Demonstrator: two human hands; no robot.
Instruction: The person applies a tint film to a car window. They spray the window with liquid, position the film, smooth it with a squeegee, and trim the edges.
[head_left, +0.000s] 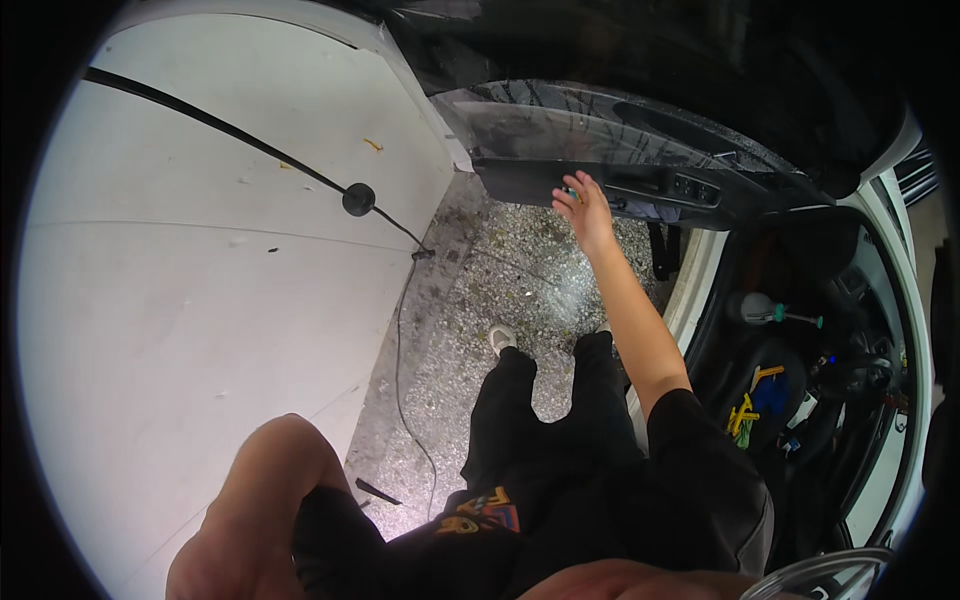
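Observation:
My right hand [585, 210] is raised in front of the open car door's dark inner panel [520, 182], its fingers spread apart. A small teal patch shows between the fingers; whether it is held or lies behind them I cannot tell. Above the hand, the door's window [560, 130] has water streaks and a clear, film-like sheen. The window switches [695, 188] sit to the right of the hand. My left arm [280, 460] is bent at the lower left, and its hand is out of the picture.
A black cable [240, 135] with a round black piece [358, 199] crosses the white wall [200, 290] at left. On the car seat at right lie yellow-handled tools [742, 415] and a blue cloth [770, 395]. A spray bottle [758, 308] is farther in. Speckled floor [510, 260] lies underfoot.

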